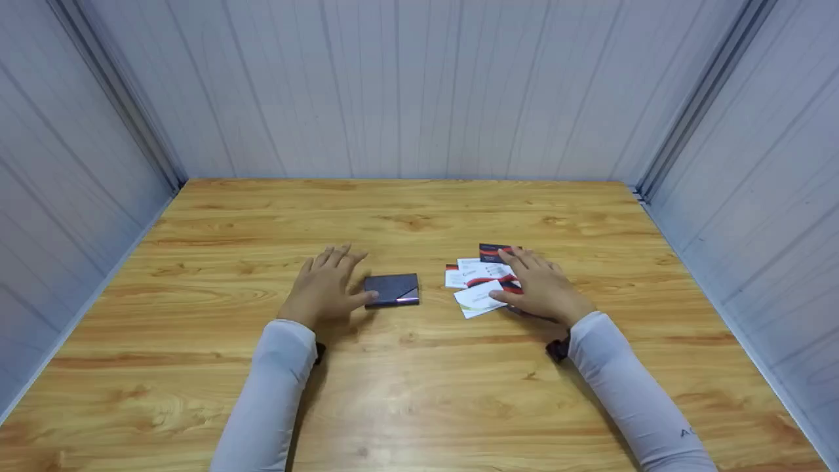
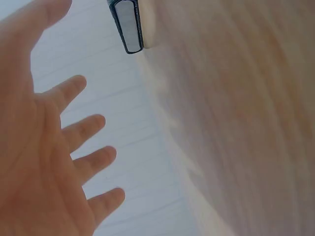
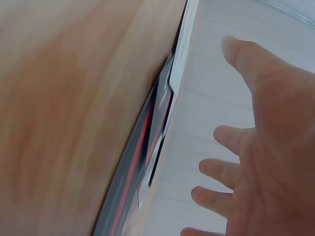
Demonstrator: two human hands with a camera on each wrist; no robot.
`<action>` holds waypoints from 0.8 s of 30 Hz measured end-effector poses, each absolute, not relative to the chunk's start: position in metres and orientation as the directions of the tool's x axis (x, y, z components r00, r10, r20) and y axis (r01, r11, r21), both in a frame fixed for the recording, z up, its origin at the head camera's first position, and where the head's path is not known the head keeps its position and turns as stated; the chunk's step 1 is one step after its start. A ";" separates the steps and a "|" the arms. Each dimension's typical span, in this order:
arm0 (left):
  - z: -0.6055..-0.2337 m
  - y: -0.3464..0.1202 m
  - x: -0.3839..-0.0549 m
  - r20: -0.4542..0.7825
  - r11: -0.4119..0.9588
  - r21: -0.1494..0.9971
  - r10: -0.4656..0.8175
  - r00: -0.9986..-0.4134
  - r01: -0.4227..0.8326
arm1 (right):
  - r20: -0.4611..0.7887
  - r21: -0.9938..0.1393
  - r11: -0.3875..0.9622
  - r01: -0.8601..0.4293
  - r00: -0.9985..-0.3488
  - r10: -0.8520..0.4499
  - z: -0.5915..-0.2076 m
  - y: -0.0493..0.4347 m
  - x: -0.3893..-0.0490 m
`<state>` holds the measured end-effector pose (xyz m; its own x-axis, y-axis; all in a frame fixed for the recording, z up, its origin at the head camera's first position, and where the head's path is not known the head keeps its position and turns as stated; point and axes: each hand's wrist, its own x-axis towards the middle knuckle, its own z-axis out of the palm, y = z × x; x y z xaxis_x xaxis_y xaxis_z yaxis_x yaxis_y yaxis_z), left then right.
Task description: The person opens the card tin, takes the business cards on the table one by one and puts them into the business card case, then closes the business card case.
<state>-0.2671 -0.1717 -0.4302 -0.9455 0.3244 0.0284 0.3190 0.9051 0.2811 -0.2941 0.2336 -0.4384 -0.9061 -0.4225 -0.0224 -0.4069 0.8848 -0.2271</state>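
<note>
Dark grey with a dull, flat face, the card case [image 1: 391, 289] in front of you has a slanted seam at its right end and a glossy, purplish strip along its near right edge. To its right, the business cards [image 1: 482, 270] lie in a loose, overlapping pile on the wood-grain table [image 1: 406, 393]: the nearest card [image 1: 478, 300] is white with a yellow-green edge, the farthest is black with red waves, and those between mix white, red and black.

Your left hand [image 1: 324, 288] is just left of the case, fingers spread and grasping nothing; the left wrist view shows a gap between your thumb and the case. Your right hand [image 1: 547, 288] is over the right side of the pile, its fingers likewise spread and without a hold on any card.

From the head view, your left thumb covers the case's near left corner, and your right hand hides the right end of the pile. You cannot make out the print or count the cards. In the right wrist view they appear edge-on, cut off at the frame.
</note>
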 end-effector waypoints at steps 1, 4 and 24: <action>-0.429 -0.171 -0.268 0.026 0.904 0.275 0.333 -0.942 0.327 | -0.027 -0.231 0.880 -0.415 -0.901 -0.432 -0.438 0.231 -0.294; -0.428 -0.168 -0.270 0.013 0.898 0.257 0.367 -0.930 0.358 | -0.044 -0.241 0.864 -0.442 -0.884 -0.465 -0.438 0.220 -0.295; -0.430 -0.140 -0.275 0.065 0.879 0.275 0.388 -0.919 0.390 | -0.124 -0.304 0.728 -0.615 -0.732 -0.670 -0.435 0.129 -0.308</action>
<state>-0.2751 -0.1404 -0.4301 -0.9194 0.3877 0.0654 0.3901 0.8788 0.2747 -0.3076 0.1289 -0.4351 -0.7317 -0.6703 -0.1239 -0.6152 0.7276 -0.3037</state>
